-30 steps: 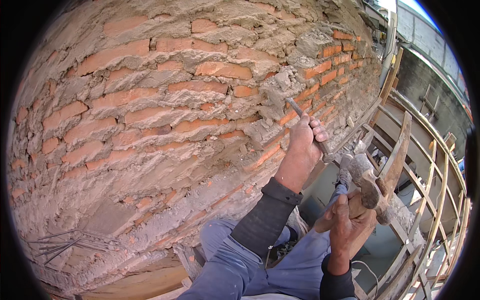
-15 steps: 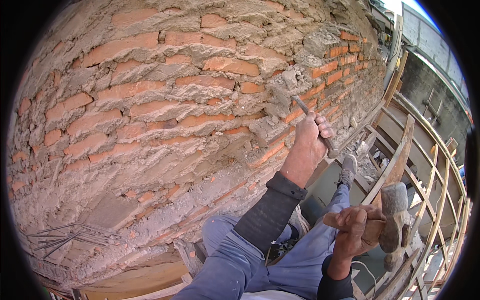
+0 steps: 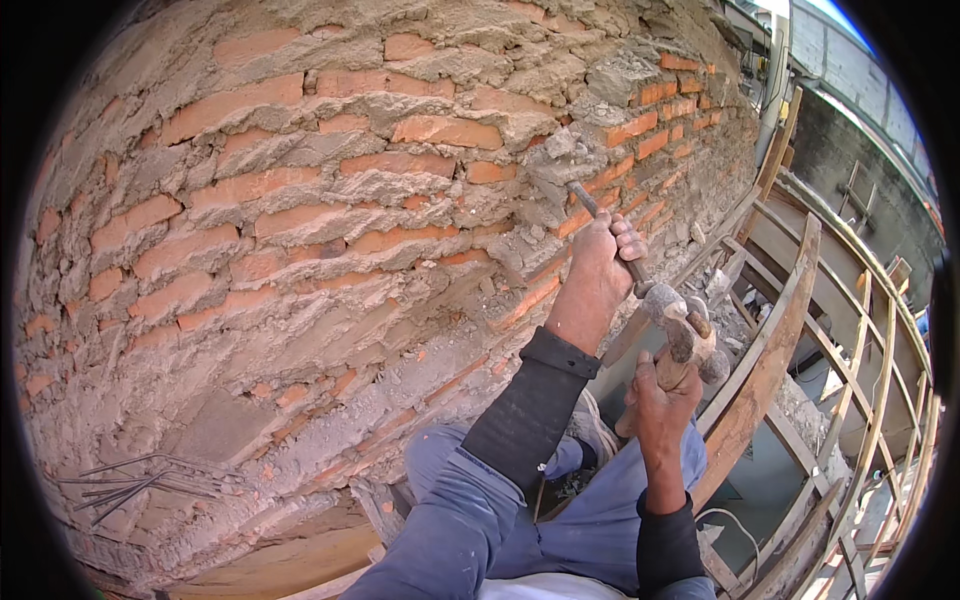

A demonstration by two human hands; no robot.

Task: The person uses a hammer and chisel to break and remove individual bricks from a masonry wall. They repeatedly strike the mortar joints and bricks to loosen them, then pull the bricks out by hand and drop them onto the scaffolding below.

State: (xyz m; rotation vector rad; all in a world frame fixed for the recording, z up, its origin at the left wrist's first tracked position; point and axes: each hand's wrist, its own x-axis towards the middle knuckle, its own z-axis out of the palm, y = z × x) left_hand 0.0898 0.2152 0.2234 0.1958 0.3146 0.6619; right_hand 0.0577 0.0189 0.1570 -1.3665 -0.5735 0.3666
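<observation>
**Both hands raised and clenched**

The left hand [image 3: 600,270] is fisted, arm stretched forward and up in a dark sleeve. The right hand [image 3: 660,400] sits lower and nearer, fingers curled tight, wrist bent upward, forearm rising from below.

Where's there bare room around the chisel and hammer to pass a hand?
Free: the brick wall face left of the left hand, and the gap below the chisel toward the knees. Crowded: right of the chisel, where the right hand holds the hammer at its end, close beside the wooden scaffold rails.

Bare hands, black under-sleeves, blue work sleeves, blue trousers, light shoe
</observation>
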